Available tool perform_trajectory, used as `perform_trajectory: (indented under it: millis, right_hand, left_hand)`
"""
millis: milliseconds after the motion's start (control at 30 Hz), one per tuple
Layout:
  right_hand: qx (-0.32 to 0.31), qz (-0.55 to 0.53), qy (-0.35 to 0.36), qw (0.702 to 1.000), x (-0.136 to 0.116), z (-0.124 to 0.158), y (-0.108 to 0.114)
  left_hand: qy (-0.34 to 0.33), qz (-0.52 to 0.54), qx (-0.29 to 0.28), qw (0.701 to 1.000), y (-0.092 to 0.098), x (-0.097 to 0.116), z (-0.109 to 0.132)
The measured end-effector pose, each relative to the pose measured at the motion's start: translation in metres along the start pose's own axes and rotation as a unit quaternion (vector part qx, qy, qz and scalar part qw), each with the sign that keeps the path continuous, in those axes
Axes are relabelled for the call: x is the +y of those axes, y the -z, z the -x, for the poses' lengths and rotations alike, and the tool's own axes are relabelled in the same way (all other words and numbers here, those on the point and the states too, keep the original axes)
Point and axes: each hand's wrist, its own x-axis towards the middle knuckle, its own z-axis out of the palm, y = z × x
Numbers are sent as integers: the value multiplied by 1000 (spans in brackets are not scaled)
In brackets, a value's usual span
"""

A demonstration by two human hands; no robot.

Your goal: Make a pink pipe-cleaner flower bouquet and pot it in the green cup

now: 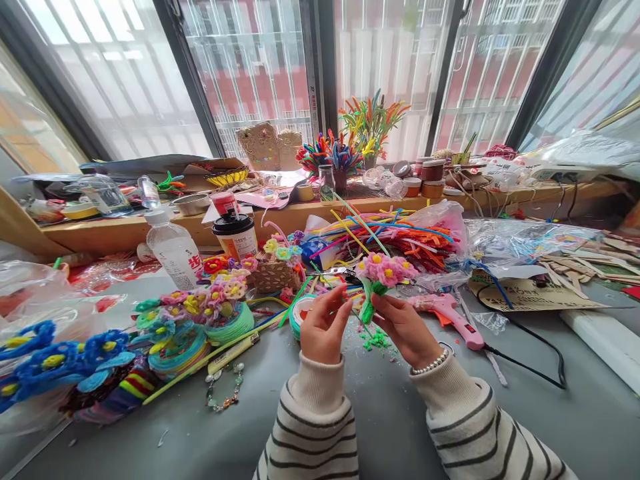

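Right hand [404, 328] holds pink flowers [387, 271]; glue gun [459, 319] nearby.

Craft workspace; home or small workshop, can't tell. Grey table [200, 443] set against lg. windows [318, 80], bldg. [277, 83] opp. Signs: big pile of pipe cleaners [400, 241], pink glue gun [456, 316] w/ cord, fuzzy flowers [226, 291] in coiled pots [231, 325], wood strips [570, 275], green scraps [376, 339]. Wood sill [280, 216] crammed w/ jars [433, 172], tape [305, 193], pwr. strip [555, 173]. Drink cup [236, 238] + plastic btl. [174, 250] amid supplies, so informal setup.
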Motion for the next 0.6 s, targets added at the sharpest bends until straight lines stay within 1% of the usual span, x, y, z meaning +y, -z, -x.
perform_trajectory:
  millis: [67,133,233,367,533,600]
  right_hand:
    - [4,-2,-3,1000,0,0,-1]
    - [7,-6,-4,1000,0,0,-1]
    - [9,-9,-4,1000,-1,0,0]
    - [9,-9,-8,1000,-1,-1,1]
    - [-4,-4,-3,1000,-1,0,1]
    - [-11,-8,5,1000,-2,1,0]
  left_hand:
    - [18,32,16,999,-9,-4,0]
    - [10,50,53,997,-16,-7,0]
    - [-16,40,91,995,-19,-9,-1]
    - [-62,4,91,994,-15,-13,-2]
    - [-116,-59,72,989,-14,-19,-1]
    - [-119,-64,59,989,-15,-21,0]
